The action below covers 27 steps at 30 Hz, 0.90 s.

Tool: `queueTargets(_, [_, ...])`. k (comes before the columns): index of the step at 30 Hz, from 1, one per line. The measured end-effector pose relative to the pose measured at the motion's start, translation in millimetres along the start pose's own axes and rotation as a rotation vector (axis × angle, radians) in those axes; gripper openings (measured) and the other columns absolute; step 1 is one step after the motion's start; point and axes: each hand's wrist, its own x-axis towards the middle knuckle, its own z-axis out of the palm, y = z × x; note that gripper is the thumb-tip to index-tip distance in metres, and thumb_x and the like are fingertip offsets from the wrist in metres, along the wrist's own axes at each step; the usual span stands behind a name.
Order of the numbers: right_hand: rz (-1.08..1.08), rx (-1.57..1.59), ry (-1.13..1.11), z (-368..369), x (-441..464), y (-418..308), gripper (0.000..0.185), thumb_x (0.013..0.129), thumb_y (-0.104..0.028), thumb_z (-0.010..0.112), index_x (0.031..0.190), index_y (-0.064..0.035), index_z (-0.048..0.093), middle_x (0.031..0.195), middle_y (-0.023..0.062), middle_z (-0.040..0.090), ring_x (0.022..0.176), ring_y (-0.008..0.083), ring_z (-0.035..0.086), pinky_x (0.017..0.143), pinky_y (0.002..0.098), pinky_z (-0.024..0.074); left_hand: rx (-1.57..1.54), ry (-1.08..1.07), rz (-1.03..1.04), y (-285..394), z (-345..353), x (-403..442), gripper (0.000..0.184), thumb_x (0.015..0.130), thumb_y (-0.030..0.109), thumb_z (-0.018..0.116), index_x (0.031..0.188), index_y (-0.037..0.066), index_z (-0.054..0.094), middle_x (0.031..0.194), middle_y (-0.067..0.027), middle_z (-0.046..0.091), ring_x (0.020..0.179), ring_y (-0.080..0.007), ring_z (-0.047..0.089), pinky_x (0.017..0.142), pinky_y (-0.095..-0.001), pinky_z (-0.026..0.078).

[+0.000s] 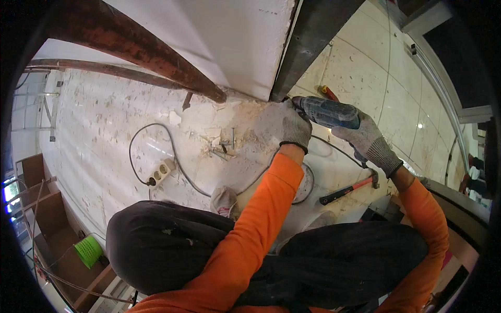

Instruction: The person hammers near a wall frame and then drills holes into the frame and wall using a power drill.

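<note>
A dark blue power drill (pixel 331 112) lies almost level near the foot of a dark metal post (pixel 312 44), its front end pointing left at the post's base. My right hand (pixel 367 140), in a grey knit glove, is closed around the drill's handle at the rear. Also gloved, my left hand (pixel 296 129) is closed at the drill's front end, by the chuck. The drill's tip and the left fingertips are partly hidden. Dust and rubble surround the post's base, with several bolts (pixel 224 148) lying to the left.
A hammer (pixel 349 189) with a red and black handle lies below the drill. A power strip (pixel 160 173) and its looping cable sit on the dusty tiles. Rusty pipes (pixel 146 49) slant down at upper left. A green basket (pixel 88 251) stands at lower left.
</note>
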Motion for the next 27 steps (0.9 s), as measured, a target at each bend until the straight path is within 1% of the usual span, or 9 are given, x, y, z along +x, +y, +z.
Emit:
queueTargets(7, [-0.031,-0.001,-0.005,3,-1,6,0.082,0.084,-0.045,0.084,0.146,-0.0019,0.054,0.129,0.017,0.071,0.121,0.028,0.068,0.108,0.0378,0.0498,0.109,-0.017,0.059,-14,-8,8,0.027,0.112,0.026,0.046,0.101,0.011,0.066,0.09,-0.0044,0.071,0.079,-0.0199,0.07,0.079,-0.0336,0.062])
queueTargets(10, [0.013,-0.011,-0.016,1,-5,-3,0.082,0.083,-0.043,0.085,0.147,-0.0022,0.053,0.13,0.0167,0.071,0.122,0.0277,0.067,0.108,0.0372,0.05,0.426,0.02,0.268,-5,-7,-2,0.025,0.111,0.025,0.048,0.1,0.011,0.066,0.09,-0.0042,0.071,0.078,-0.0192,0.071,0.077,-0.0324,0.063])
queueTargets(12, [0.006,0.013,-0.011,4,-4,1,0.083,0.083,-0.042,0.086,0.148,-0.0023,0.052,0.13,0.0168,0.071,0.122,0.0276,0.067,0.108,0.0368,0.05,0.456,0.042,0.272,5,-3,-8,0.024,0.111,0.024,0.049,0.1,0.01,0.066,0.089,-0.0041,0.071,0.078,-0.0187,0.071,0.076,-0.0315,0.063])
queueTargets(16, [-0.034,0.051,-0.015,6,2,13,0.085,0.083,-0.041,0.086,0.149,-0.0022,0.051,0.131,0.0171,0.071,0.123,0.0267,0.067,0.109,0.0364,0.0497,0.251,-0.042,0.019,28,-2,-16,0.023,0.11,0.021,0.048,0.116,0.003,0.062,0.099,-0.0079,0.068,0.087,-0.0193,0.067,0.081,-0.0322,0.059])
queueTargets(18, [-0.023,-0.02,-0.01,3,1,7,0.084,0.082,-0.039,0.087,0.149,-0.0023,0.052,0.131,0.0171,0.071,0.122,0.0263,0.068,0.109,0.0363,0.0499,0.002,-0.043,-0.176,42,0,-19,0.028,0.11,0.023,0.048,0.124,0.001,0.06,0.104,-0.0091,0.067,0.091,-0.0192,0.065,0.083,-0.0323,0.056])
queueTargets(21, [-0.056,0.045,0.01,7,0,12,0.082,0.082,-0.037,0.087,0.148,-0.0035,0.053,0.132,0.0166,0.071,0.122,0.0261,0.068,0.109,0.0365,0.0502,-0.671,0.07,-0.538,76,8,-22,0.028,0.111,0.028,0.047,0.117,0.005,0.063,0.101,-0.0079,0.069,0.09,-0.0188,0.067,0.084,-0.0321,0.058])
queueTargets(23, [-0.095,0.083,0.015,8,0,16,0.08,0.082,-0.035,0.087,0.148,-0.0048,0.054,0.132,0.0164,0.071,0.122,0.0261,0.068,0.108,0.0366,0.0506,-0.87,0.136,-0.594,89,14,-25,0.029,0.112,0.025,0.045,0.105,0.008,0.067,0.095,-0.008,0.073,0.089,-0.02,0.072,0.085,-0.0342,0.061])
queueTargets(26, [-0.142,0.039,0.016,7,-1,12,0.079,0.082,-0.034,0.087,0.148,-0.007,0.054,0.131,0.0167,0.071,0.122,0.0262,0.069,0.108,0.0367,0.0512,-0.734,0.115,-0.486,146,36,-59,0.035,0.111,0.039,0.048,0.113,0.007,0.064,0.104,-0.0107,0.071,0.098,-0.0227,0.071,0.092,-0.0375,0.059])
queueTargets(27, [-0.149,0.021,0.022,7,0,12,0.079,0.082,-0.035,0.087,0.148,-0.0076,0.055,0.131,0.0168,0.071,0.122,0.0262,0.069,0.108,0.0367,0.0513,-0.71,0.117,-0.531,145,41,-61,0.038,0.107,0.041,0.055,0.118,0.006,0.062,0.107,-0.01,0.069,0.099,-0.0226,0.069,0.091,-0.0366,0.058])
